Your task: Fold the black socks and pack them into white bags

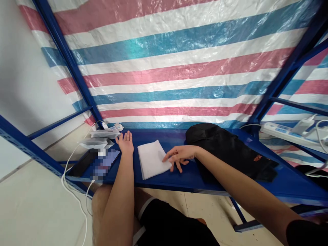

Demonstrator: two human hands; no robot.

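A folded white cloth (pixel 152 159) lies on the blue metal shelf (pixel 179 177) in front of me. My left hand (pixel 125 142) rests flat on the shelf just left of the cloth, fingers stretched out and holding nothing. My right hand (pixel 178 157) is at the cloth's right edge, fingers spread, with the fingertips touching the cloth. A black fabric item (pixel 230 150) with a small orange mark lies under and behind my right forearm.
A phone (pixel 104 162) and a dark flat item (pixel 82 163) lie at the shelf's left end, with clear plastic bags (pixel 98 139) and a white cable (pixel 69 184) beside them. A white power strip (pixel 284 131) sits at right. A striped tarp (pixel 166 68) hangs behind.
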